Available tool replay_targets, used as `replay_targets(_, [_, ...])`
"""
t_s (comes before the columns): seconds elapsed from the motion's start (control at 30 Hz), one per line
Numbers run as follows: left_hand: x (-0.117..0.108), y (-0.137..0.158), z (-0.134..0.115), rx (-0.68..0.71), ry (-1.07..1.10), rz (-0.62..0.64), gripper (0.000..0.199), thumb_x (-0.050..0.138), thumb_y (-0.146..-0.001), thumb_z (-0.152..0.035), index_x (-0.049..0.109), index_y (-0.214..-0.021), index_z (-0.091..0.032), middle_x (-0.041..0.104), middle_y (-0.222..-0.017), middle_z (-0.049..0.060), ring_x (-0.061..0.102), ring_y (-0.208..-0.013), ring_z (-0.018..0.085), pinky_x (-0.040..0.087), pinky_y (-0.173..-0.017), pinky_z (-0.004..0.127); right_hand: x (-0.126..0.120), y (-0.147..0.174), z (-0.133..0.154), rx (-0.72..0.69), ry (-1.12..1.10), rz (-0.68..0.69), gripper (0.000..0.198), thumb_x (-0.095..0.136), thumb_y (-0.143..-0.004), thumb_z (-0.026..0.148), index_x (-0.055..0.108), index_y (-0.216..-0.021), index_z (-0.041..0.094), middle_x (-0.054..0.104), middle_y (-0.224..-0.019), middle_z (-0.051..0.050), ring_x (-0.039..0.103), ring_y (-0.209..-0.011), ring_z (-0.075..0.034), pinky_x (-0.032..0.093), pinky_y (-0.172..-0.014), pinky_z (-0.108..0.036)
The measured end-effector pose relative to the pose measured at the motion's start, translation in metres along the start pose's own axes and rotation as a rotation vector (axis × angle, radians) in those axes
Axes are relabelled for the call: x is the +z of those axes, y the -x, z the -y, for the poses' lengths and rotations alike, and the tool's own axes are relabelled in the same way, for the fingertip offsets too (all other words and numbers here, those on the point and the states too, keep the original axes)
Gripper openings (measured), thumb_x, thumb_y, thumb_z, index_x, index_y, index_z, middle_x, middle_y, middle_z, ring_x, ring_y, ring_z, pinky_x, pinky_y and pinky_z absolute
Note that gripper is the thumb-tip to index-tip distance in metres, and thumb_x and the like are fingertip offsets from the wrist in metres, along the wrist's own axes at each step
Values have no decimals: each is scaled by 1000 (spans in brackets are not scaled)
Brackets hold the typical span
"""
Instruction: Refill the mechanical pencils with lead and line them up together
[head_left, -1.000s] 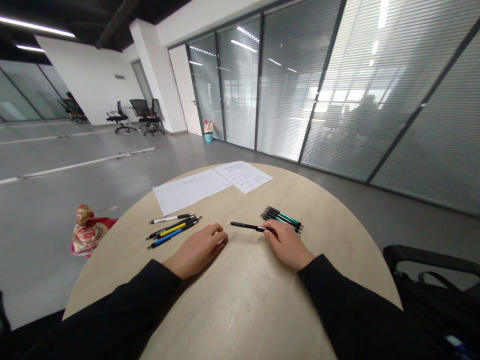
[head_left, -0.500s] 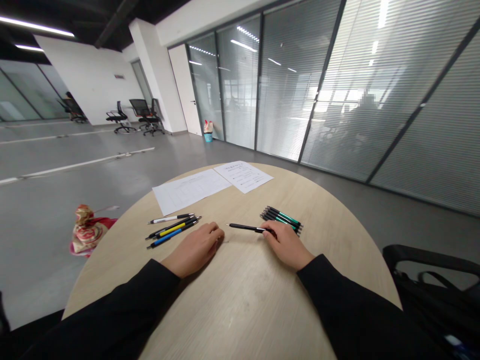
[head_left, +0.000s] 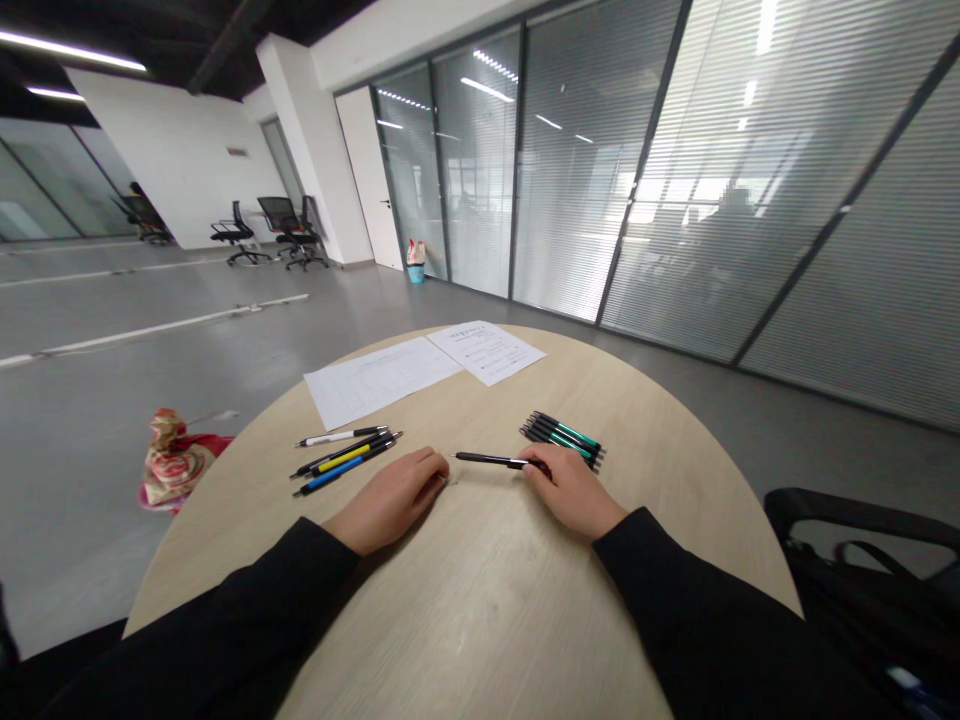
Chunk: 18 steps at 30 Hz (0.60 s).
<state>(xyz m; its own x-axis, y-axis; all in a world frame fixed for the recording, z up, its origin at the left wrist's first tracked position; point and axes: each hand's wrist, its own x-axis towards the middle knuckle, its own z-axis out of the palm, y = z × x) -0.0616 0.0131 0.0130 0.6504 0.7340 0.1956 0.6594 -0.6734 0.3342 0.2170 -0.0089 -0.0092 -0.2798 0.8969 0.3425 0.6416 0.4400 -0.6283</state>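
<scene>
My right hand [head_left: 571, 488] pinches a slim black pen [head_left: 487, 459] near its right end, just above the table. The pen lies almost level, its thin tip pointing left. My left hand [head_left: 397, 497] rests on the table with its fingers curled together, close to that tip; what its fingertips hold, if anything, is hidden. Behind my right hand lies a neat row of black-and-green pens [head_left: 562, 436]. To the left of my left hand are a white pen [head_left: 337, 437], a yellow-and-black pen [head_left: 343, 459], a blue-and-black pen [head_left: 341, 473] and dark pens beside them.
Two printed sheets, a wide one [head_left: 382, 380] and a smaller one [head_left: 487, 352], lie at the far side of the round wooden table [head_left: 480, 610]. A black chair [head_left: 862, 530] stands at the right. A red and beige bundle [head_left: 176, 460] is on the floor at left.
Almost nothing differs. The pen in my right hand has shifted very slightly left and down, and my left hand's fingers have moved a little.
</scene>
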Motion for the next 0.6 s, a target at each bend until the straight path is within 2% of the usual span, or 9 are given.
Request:
replay_targets(0.23, [-2, -1, -2, -67, 85, -75, 15, 45, -95, -26, 58, -95, -20, 63, -88, 5, 56, -75, 20, 45, -72, 33, 2, 0, -4, -7, 21, 14, 14, 55, -92, 15, 69, -96, 18, 72, -91, -5, 64, -86, -20, 45, -79, -31])
replay_targets(0.6, [-4, -2, -8, -110, 117, -115, 14, 46, -92, -27, 58, -92, -19, 62, -82, 3, 54, -71, 18, 43, -68, 32, 1, 1, -2, -15, 5, 31, 14, 55, -92, 16, 69, -95, 18, 72, -92, -5, 64, -86, -20, 45, -79, -31])
